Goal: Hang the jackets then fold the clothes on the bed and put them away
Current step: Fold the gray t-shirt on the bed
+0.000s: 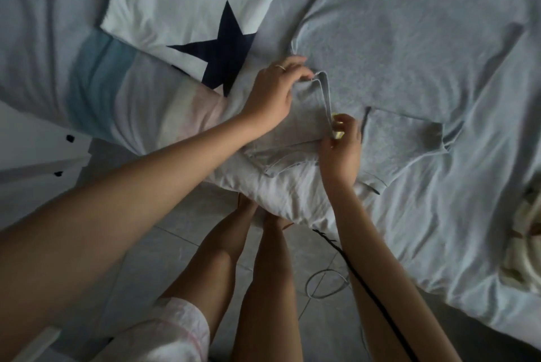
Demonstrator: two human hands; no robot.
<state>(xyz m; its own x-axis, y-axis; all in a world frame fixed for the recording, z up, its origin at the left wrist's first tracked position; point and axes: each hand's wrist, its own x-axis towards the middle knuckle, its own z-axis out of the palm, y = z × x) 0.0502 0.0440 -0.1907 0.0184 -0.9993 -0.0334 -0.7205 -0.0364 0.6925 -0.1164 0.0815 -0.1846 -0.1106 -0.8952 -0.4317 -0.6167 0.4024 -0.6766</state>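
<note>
A light grey T-shirt (409, 48) lies spread on the bed, its neckline toward me and one sleeve (404, 136) folded inward. My left hand (272, 95) pinches the collar band (323, 92) at its far end. My right hand (341, 145) pinches the near end of the same band, next to a small yellow label. The collar edge is lifted slightly between both hands.
A white folded garment with a dark star (216, 45) lies at the left of the bed, over a striped blue-and-pink cloth (111, 92). Patterned fabric (524, 244) sits at the right edge. Cables (325, 282) trail on the tiled floor by my legs.
</note>
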